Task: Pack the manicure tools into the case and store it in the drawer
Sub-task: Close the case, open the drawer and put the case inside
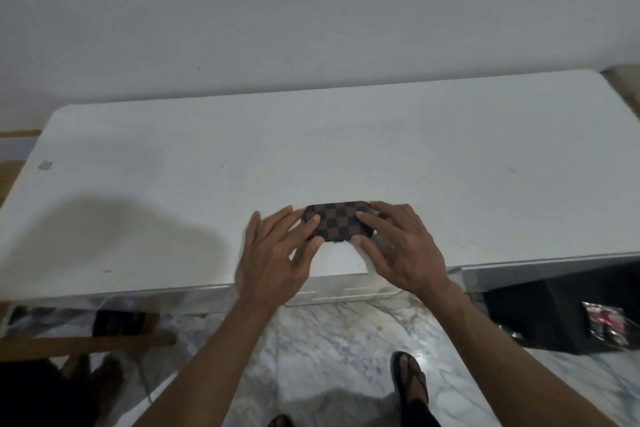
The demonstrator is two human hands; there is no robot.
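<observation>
A small brown-and-black checkered case (337,221) lies shut and flat on the white table (173,184), near the front edge and a little right of centre. The left hand (277,253) comes at it from seven o'clock: its fingers are spread, with fingertips (316,219) resting on the case's left end and near corner. The right hand (403,246) comes from five o'clock, fingers also apart, one fingertip on the lid at three o'clock and the thumb (360,242) against the near edge at about five. The case sits between the two hands, touched from both ends; whether it is truly gripped or only steadied is hard to tell through the blur. Below, marbled floor (329,340) and a sandalled foot (410,378) at six o'clock.
</observation>
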